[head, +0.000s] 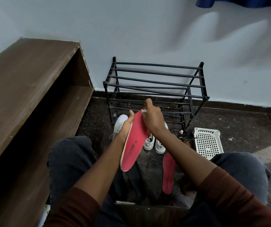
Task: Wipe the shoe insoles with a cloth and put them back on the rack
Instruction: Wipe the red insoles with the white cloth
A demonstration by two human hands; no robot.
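Observation:
My left hand (127, 125) holds a red insole (134, 141) by its left edge, toe end up, in front of my knees. My right hand (151, 115) grips a small white cloth (143, 110), mostly hidden under the fingers, and presses it on the insole's toe end. A second red insole (168, 173) lies flat on the dark floor to the right. Two black insoles (131, 179) lie on the floor below the held one. The black tube shoe rack (156, 87) stands bare against the wall beyond my hands.
White shoes (152, 142) sit on the floor before the rack, another white shoe (119, 123) behind my left hand. A white perforated basket (208, 142) lies at right. A brown wooden shelf unit (33, 95) fills the left side. Small clutter lies by the rack's right foot.

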